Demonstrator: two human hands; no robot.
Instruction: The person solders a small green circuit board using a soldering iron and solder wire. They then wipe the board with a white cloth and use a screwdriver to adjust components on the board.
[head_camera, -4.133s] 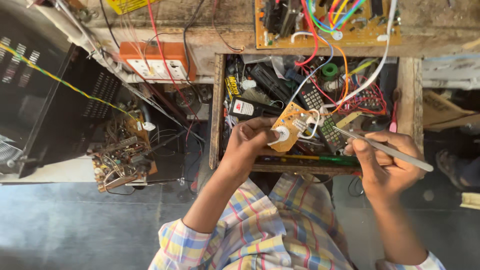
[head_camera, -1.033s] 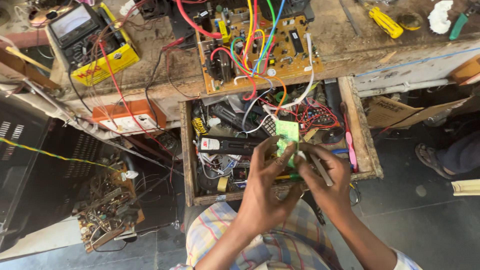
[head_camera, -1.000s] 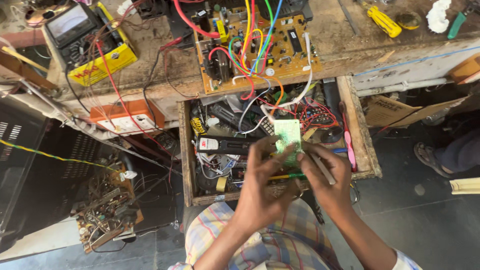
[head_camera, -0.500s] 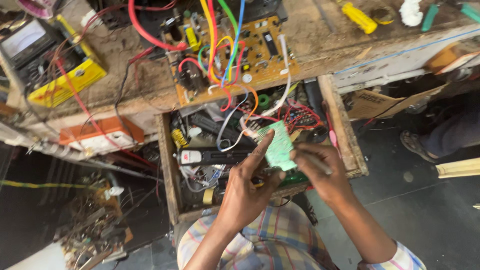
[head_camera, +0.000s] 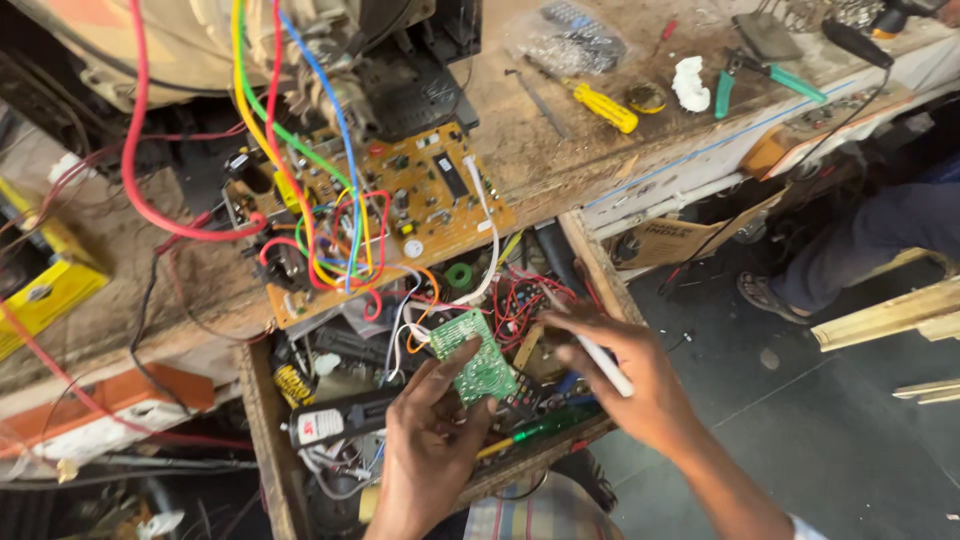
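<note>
The left hand (head_camera: 425, 450) is pinching a small green circuit board (head_camera: 473, 358) by its lower edge, holding it tilted above the open wooden drawer (head_camera: 262, 420). The right hand (head_camera: 630, 385), just beside it, is gripping a thin white-tipped tool (head_camera: 600, 356), probably a soldering iron. Working well likely means keeping the board steady and its trailing wires (head_camera: 415, 310) slack. The large orange board (head_camera: 420, 200) is lying on the bench (head_camera: 580, 150) above. The tool's tip is blurred, and the drawer's clutter is hard to sort.

Wooden workbench (head_camera: 560, 150): circuit board (head_camera: 400, 215), screwdriver (head_camera: 600, 105).
</note>
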